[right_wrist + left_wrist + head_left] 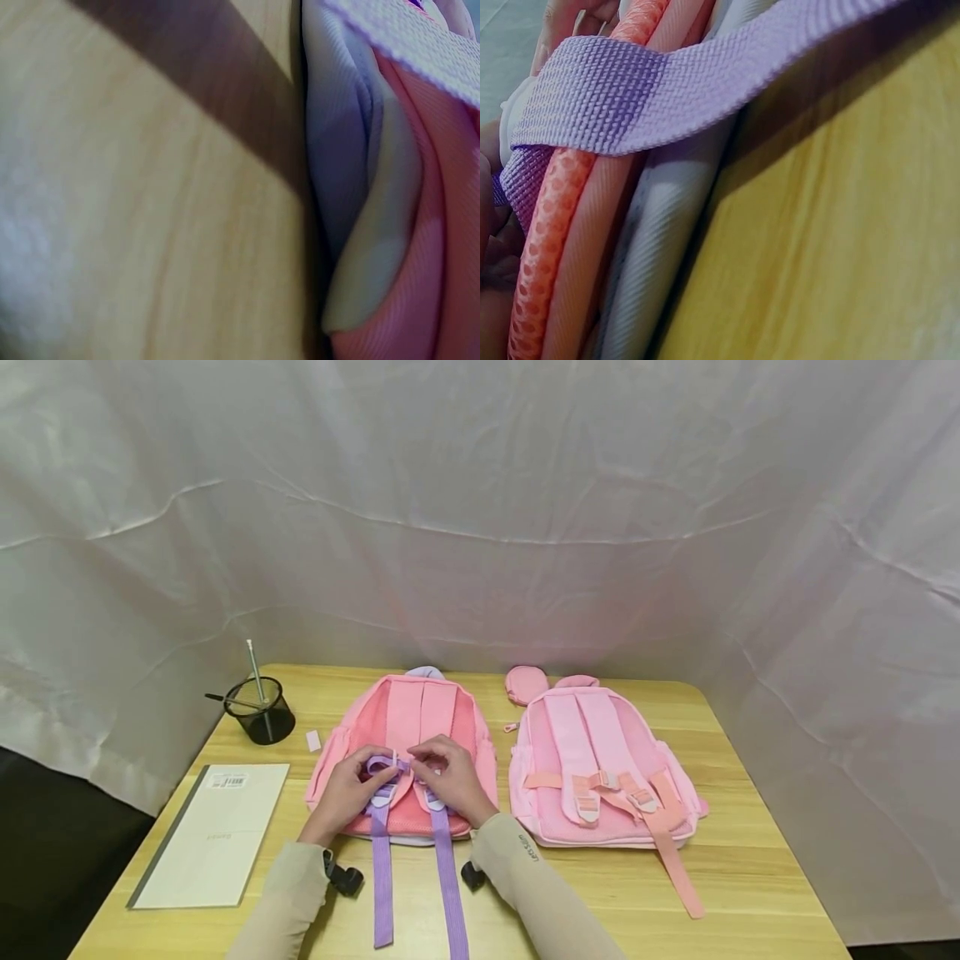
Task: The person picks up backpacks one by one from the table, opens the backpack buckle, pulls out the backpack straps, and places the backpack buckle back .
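Left hand (348,789) and right hand (456,779) both pinch a purple strap (402,765) over a pink backpack (405,714) near the counter's back edge, beside a paler backpack (566,735); a notebook (213,835) lies by its left edge.

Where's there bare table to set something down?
Bare table lies right of the pale backpack, and between the notebook and coral backpack. It's crowded where left hand and right hand grip purple straps; the gap between backpacks is narrow.
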Demonstrator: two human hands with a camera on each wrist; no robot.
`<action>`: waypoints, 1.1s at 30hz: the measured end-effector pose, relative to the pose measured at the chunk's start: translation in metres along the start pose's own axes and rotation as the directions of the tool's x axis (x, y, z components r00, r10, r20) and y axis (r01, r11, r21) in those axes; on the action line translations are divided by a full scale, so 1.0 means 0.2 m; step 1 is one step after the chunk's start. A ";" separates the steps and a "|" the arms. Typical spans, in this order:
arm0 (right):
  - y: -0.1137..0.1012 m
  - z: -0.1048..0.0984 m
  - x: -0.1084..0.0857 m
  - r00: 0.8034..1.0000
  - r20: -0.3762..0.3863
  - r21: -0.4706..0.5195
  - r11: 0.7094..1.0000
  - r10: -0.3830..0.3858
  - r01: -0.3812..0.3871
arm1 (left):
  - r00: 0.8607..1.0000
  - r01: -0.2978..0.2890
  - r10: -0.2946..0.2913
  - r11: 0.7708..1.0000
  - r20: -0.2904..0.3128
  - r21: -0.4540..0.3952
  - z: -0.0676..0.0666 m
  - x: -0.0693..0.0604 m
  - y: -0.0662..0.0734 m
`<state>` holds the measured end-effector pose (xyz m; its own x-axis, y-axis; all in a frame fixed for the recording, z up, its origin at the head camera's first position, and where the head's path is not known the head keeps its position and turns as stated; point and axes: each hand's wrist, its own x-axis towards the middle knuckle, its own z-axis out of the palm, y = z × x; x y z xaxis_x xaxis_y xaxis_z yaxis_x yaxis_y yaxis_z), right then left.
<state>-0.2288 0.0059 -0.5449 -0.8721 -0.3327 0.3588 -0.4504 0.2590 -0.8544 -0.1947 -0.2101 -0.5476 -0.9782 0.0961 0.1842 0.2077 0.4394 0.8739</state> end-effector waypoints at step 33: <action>-0.03 0.01 0.02 0.993 0.088 0.039 0.996 0.075 -0.079 | 0.998 -0.056 0.056 0.996 0.007 0.069 0.02 0.01 0.02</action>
<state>-0.2282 0.0008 -0.5397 -0.8831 -0.3912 0.2589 -0.3724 0.2491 -0.8940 -0.1961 -0.2043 -0.5462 -0.9650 0.1267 0.2295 0.2620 0.4939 0.8291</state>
